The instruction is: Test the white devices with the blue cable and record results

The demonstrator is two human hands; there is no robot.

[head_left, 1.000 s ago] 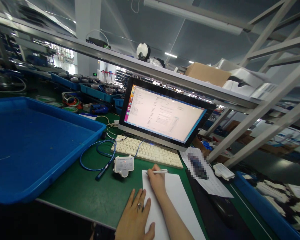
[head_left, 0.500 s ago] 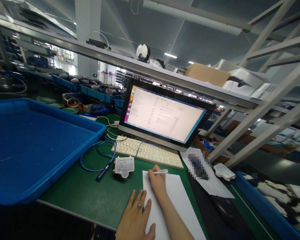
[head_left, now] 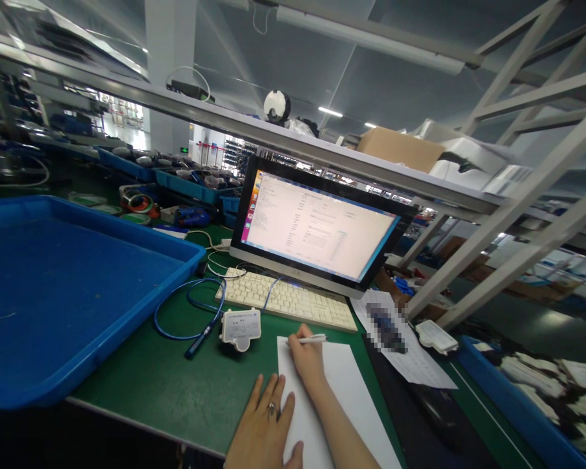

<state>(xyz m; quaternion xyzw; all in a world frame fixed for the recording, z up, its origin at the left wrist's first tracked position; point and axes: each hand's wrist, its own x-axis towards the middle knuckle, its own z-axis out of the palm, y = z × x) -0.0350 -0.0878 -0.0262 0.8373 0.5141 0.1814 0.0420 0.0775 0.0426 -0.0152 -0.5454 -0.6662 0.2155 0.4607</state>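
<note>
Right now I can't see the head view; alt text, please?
The right hand holds a white pen over white paper; the left hand lies spread at the paper's left edge. Beyond them are a cream keyboard and a lit monitor, with a blue tray to the left.

Head-worn view, forward-down over desk

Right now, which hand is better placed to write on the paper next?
Probably the right hand: it holds the pen over the paper, while the left hand lies spread, penless.
</note>
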